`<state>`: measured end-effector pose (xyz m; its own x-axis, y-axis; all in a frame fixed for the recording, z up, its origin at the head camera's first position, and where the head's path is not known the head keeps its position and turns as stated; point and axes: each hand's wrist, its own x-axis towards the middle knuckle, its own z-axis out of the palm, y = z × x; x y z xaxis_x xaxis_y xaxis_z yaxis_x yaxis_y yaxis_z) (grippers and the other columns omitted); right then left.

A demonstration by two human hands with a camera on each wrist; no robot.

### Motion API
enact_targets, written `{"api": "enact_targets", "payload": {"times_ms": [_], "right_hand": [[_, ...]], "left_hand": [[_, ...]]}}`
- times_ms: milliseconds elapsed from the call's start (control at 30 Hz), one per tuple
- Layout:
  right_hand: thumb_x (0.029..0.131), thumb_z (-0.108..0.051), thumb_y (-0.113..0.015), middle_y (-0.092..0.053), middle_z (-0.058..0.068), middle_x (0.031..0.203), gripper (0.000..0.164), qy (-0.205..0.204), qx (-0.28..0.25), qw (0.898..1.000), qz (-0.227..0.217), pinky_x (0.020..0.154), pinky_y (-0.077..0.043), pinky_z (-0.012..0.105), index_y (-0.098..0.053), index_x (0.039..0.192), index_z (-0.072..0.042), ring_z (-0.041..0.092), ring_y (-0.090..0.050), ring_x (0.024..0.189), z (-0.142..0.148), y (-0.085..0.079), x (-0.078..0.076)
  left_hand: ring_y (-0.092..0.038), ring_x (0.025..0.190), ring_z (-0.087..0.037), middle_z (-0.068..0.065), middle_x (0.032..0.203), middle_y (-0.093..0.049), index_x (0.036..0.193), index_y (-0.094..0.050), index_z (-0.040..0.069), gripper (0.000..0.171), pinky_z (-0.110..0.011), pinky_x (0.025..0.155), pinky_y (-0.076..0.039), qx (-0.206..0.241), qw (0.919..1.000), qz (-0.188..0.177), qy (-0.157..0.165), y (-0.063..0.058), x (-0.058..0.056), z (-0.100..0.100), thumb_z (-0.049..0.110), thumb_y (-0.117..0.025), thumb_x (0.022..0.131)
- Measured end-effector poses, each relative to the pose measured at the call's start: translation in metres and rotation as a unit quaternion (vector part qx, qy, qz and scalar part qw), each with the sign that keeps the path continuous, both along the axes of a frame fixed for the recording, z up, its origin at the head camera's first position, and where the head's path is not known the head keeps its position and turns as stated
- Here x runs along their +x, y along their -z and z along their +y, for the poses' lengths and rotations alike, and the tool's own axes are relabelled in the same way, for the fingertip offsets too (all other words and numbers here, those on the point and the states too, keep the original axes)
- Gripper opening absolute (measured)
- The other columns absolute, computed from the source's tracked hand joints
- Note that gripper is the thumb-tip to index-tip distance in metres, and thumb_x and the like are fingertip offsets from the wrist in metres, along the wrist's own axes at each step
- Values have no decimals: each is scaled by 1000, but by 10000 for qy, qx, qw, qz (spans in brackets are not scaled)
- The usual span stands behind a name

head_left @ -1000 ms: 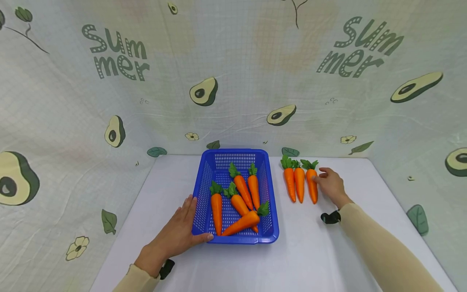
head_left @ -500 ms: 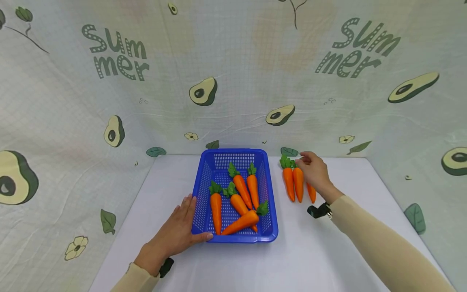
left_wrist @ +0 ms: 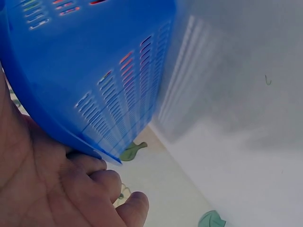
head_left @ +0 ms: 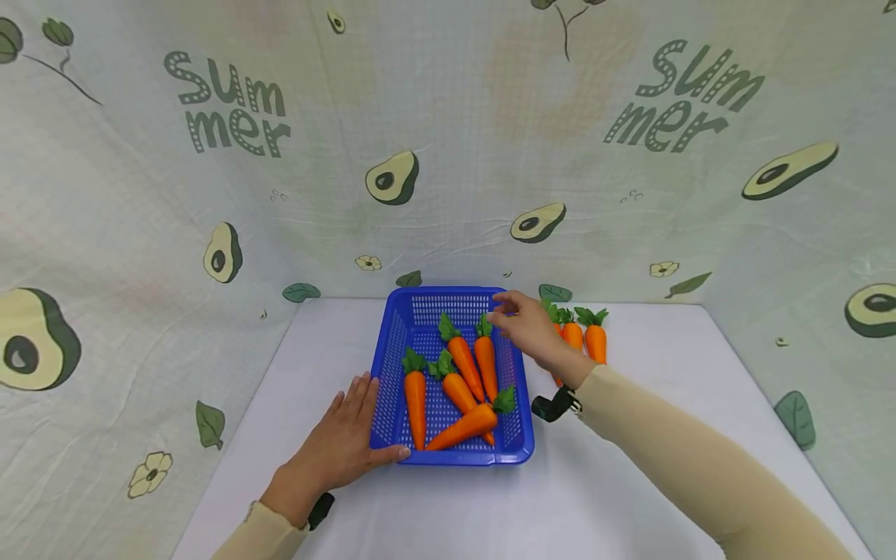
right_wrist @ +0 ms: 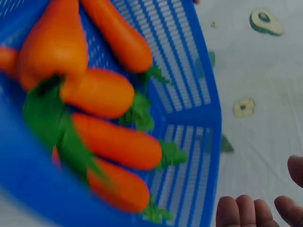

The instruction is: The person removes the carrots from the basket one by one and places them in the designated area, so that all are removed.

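Note:
My left hand (head_left: 330, 442) rests on the left side and near-left corner of a blue plastic basket (head_left: 465, 459), fingers extended along the rim and thumb on the front edge. Several orange carrots with green tops lie inside, among them an upright-lying carrot (head_left: 415, 404) at left and a slanted carrot (head_left: 467, 426) across the front. Over the basket's right rim hovers my right hand (head_left: 535, 330), fingers loosely bent and holding nothing. In the right wrist view its fingertips (right_wrist: 246, 210) show beyond the basket's edge (right_wrist: 215, 118).
Three carrots stand side by side on the white table (head_left: 651, 350) right of the basket, the rightmost carrot (head_left: 596, 342) most visible; my right hand and forearm partly cover them. A printed cloth (head_left: 462, 117) with avocados hangs behind and along both sides.
My right hand has moved left from the rightmost loose carrot, across the three tops, to above the basket's right rim. The carrots lie as before, and my left hand stays put.

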<state>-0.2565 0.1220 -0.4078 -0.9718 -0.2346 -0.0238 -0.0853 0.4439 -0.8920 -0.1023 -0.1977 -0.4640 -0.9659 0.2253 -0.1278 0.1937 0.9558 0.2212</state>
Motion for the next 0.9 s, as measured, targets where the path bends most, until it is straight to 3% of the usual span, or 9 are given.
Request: {"api": "enact_targets", "payload": {"times_ms": [267, 567, 733, 900], "right_hand": [[102, -14, -69, -59, 27, 143, 55, -540, -605, 9926, -903, 96, -61, 51, -51, 153, -3, 45, -67, 121, -57, 10, 10], [100, -1, -69, -52, 27, 151, 57, -902, -1236, 9644, -2158, 98, -59, 57, -50, 154, -7, 42, -63, 129, -89, 33, 16], [98, 3, -67, -50, 29, 153, 63, -1255, -1186, 9472, -2702, 95, -61, 58, -46, 157, -6, 40, -62, 127, -93, 44, 15], [95, 4, -69, -62, 27, 132, 67, -1520, -844, 9378, -3004, 91, -62, 57, -44, 157, -2, 41, -65, 121, -96, 54, 16]], "left_hand": [[-15, 163, -42, -23, 176, -13, 168, -15, 0, 132, -63, 129, -20, 170, 9998, -103, -99, 2, 1, -1, 88, -60, 81], [-18, 162, -42, -23, 175, -16, 168, -17, -1, 130, -62, 129, -22, 280, 9996, -52, -29, 3, 1, -1, 87, -61, 83], [-19, 162, -42, -22, 175, -17, 168, -16, -1, 130, -62, 128, -23, 269, 9996, -36, -63, 2, 1, -1, 87, -62, 82], [-19, 162, -42, -22, 176, -16, 168, -16, 0, 130, -61, 129, -23, 240, 9997, -31, -72, 3, 1, -2, 86, -62, 82]]}}
